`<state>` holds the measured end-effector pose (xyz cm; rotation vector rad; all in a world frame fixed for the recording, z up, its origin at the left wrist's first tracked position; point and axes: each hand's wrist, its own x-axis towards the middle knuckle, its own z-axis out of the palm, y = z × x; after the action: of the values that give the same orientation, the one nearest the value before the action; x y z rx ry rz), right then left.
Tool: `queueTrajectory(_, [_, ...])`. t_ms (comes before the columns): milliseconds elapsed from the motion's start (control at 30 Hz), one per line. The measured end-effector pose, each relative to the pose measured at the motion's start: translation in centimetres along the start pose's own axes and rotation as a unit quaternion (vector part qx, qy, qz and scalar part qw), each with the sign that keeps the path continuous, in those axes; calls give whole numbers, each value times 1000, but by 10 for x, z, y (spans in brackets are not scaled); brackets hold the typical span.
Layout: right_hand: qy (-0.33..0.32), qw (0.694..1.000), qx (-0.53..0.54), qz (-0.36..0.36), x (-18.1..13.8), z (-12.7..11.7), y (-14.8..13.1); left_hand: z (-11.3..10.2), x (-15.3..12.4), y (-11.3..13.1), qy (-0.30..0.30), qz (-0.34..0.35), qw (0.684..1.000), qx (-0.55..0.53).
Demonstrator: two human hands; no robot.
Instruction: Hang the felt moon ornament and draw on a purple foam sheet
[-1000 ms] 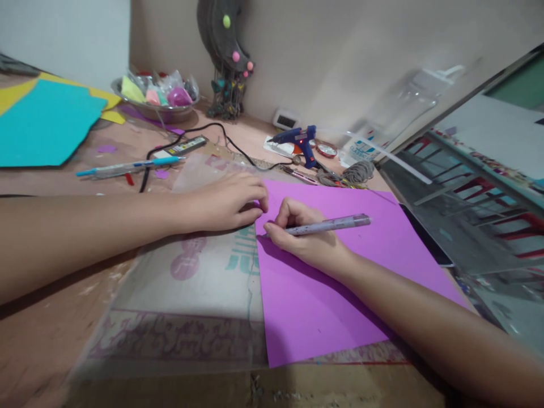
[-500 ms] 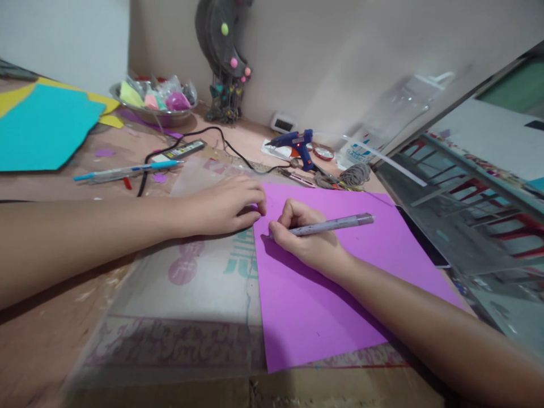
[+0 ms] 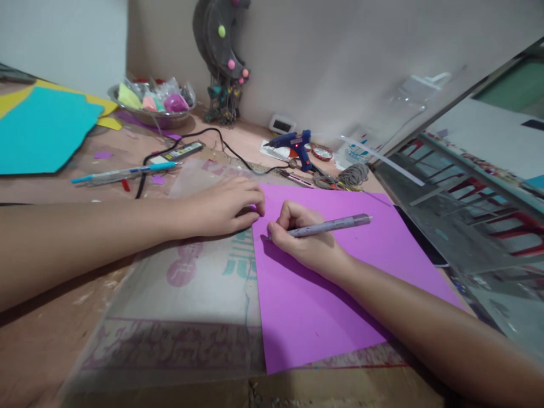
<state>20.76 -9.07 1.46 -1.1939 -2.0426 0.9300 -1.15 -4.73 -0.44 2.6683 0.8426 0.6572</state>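
Note:
A purple sheet lies before me on top of a translucent plastic sheet with printed patterns. My right hand pinches a slim greyish pen, whose tip is down near the sheet's left edge. The pen slants, its back end pointing right. To the left, my left hand rests palm down with fingers bent and the thumb a little apart. Its fingertips touch the upper left edge of the purple sheet, and it grips nothing.
Behind the sheet are a blue glue gun with a black cord, and a ball of grey string. Further left lie a blue pen, turquoise sheets and a metal bowl of bagged material. A dark flat device peeks out at right.
The view has shifted very slightly. Both hands and the pen hold practically the same places on the purple sheet.

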Motion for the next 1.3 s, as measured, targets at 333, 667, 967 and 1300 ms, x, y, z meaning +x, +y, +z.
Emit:
queueTrajectory(333, [-14, 1000, 11, -1, 0, 1, -1, 2, 0, -1, 1, 0, 1000, 4])
queueTrajectory(667, [-20, 999, 24, 18, -2, -1, -3, 0, 0, -1, 0, 0, 1000, 1])
queueTrajectory(967, [45, 999, -3, 3, -1, -2, 0, 1, 0, -1, 1, 5, 1000, -3])
queueTrajectory(1300, [-13, 1000, 10, 17, -1, -1, -2, 1, -1, -2, 0, 8, 1000, 6])
